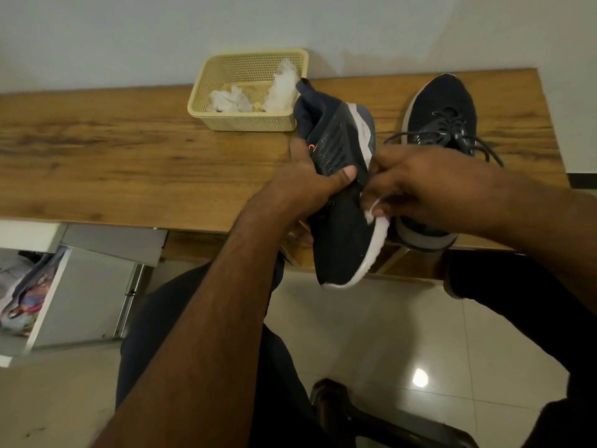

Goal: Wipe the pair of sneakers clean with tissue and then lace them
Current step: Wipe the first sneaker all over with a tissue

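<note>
My left hand [310,176] grips a dark navy sneaker [342,227] with a white sole, held tilted over the table's front edge, toe pointing down toward me. My right hand [416,185] pinches a small white tissue [371,213] against the sneaker's side by the white sole. The second dark sneaker [442,108] lies on the wooden table [129,150] to the right, toe pointing away, its dark laces loose and spread.
A pale yellow plastic basket [248,122] with crumpled white tissues stands at the back of the table by the wall. An open white drawer [35,286] with colourful items is at lower left. Below are my dark trousers, a tiled floor and a dark chair part [339,405].
</note>
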